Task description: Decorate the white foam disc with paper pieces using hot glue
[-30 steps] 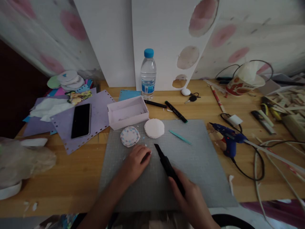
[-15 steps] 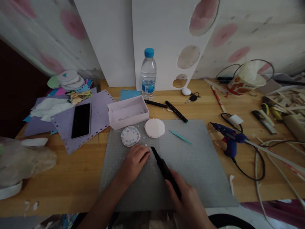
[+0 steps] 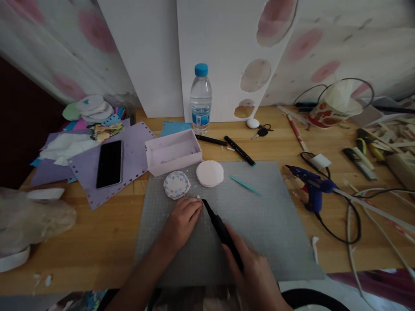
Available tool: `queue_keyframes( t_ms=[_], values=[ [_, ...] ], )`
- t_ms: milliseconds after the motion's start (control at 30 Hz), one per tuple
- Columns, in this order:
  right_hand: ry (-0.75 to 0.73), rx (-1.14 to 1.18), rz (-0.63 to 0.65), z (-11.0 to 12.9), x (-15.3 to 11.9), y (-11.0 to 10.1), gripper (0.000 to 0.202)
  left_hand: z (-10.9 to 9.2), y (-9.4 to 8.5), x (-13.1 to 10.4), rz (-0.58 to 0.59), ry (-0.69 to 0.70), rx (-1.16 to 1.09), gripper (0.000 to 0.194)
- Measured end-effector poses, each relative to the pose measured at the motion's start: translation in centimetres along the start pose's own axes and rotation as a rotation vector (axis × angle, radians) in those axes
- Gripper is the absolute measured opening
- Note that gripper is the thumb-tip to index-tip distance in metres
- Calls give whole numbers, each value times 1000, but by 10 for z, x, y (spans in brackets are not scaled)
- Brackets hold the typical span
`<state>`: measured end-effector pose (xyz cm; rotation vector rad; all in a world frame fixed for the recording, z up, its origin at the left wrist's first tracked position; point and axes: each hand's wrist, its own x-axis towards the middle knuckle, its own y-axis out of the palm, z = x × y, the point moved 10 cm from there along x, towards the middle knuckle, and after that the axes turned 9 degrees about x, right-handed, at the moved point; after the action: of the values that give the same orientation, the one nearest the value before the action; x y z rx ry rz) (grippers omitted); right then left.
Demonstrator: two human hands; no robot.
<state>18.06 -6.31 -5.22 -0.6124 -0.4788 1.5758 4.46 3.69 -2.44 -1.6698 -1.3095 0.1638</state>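
Note:
My right hand (image 3: 251, 263) grips a black craft knife (image 3: 223, 233), its tip pointing up and left to my left fingertips. On the grey cutting mat (image 3: 259, 233), my left hand (image 3: 184, 218) is closed, thumb and fingers pressed together at the knife tip. What it pinches is hidden. A tiny white scrap (image 3: 198, 197) shows just beyond those fingers. Right above them lies a round disc with a blue and pink pattern (image 3: 176, 185). Beside it is a plain white disc (image 3: 210, 173). Turquoise tweezers (image 3: 245, 185) rest on the mat to the right.
Behind the discs stands an open pale pink box (image 3: 173, 153), with a water bottle (image 3: 201, 101) and two black markers (image 3: 240, 151) beyond. A phone (image 3: 110, 164) lies on purple paper at left. At right are a blue glue gun (image 3: 311, 183) and its looping cord.
The knife and my right hand have shifted slightly left, bringing the tip against my left fingertips. My left hand stays nearly in place.

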Motion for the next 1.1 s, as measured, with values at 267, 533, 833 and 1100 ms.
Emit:
queue_keyframes(
  t_ms=[267,533,833,1100],
  values=[
    [-40,-38,-3,5,3,-1,43,-1,0,-6,-27,-18,53,16],
    [-91,-160,-36,14,5,-1,44,-1,4,-10,-14,-9,78,20],
    [-112,-239,-47,19,11,-2,44,1,6,-13,-20,-21,82,24],
    [-116,-244,-7,17,7,-4,44,2,4,-12,-45,-48,61,22]
  ],
)
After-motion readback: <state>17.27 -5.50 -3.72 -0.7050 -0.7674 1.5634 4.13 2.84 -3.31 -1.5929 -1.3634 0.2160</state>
